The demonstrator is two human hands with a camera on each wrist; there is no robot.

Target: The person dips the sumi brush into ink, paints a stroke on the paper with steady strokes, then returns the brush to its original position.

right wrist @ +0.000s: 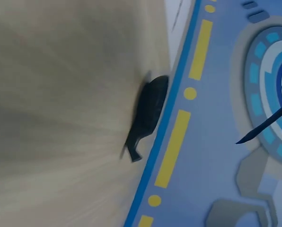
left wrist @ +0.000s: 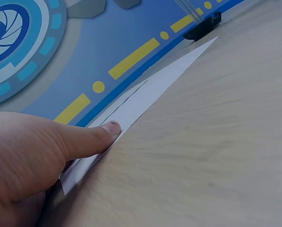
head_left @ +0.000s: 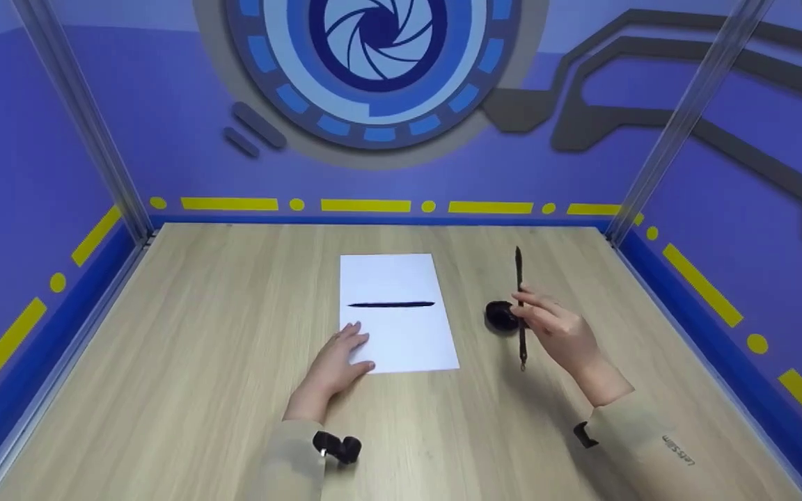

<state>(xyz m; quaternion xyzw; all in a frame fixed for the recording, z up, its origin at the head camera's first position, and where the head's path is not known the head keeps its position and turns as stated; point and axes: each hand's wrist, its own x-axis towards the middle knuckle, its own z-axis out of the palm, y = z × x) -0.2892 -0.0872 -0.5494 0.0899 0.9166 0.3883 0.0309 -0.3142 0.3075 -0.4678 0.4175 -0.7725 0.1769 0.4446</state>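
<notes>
A white sheet of paper (head_left: pixel 401 348) lies on the table with one thick black stroke (head_left: pixel 392 304) across it. My left hand (head_left: pixel 338 360) rests on the sheet's lower left edge, fingers spread; in the left wrist view its thumb (left wrist: pixel 91 139) presses near the paper's edge. With the fingertips of my right hand (head_left: pixel 564 335) I pinch a dark writing brush (head_left: pixel 519 275). The brush's pointed tip is directed away from me and its looped end toward me. Beside those fingers, partly covered by them, stands a small black ink dish (head_left: pixel 498 318).
The wooden table (head_left: pixel 234 334) is bounded by blue walls at the back and sides. Clear upright posts (head_left: pixel 686 118) stand at the back corners. The ink dish (right wrist: pixel 153 106) shows a short projecting part in the right wrist view.
</notes>
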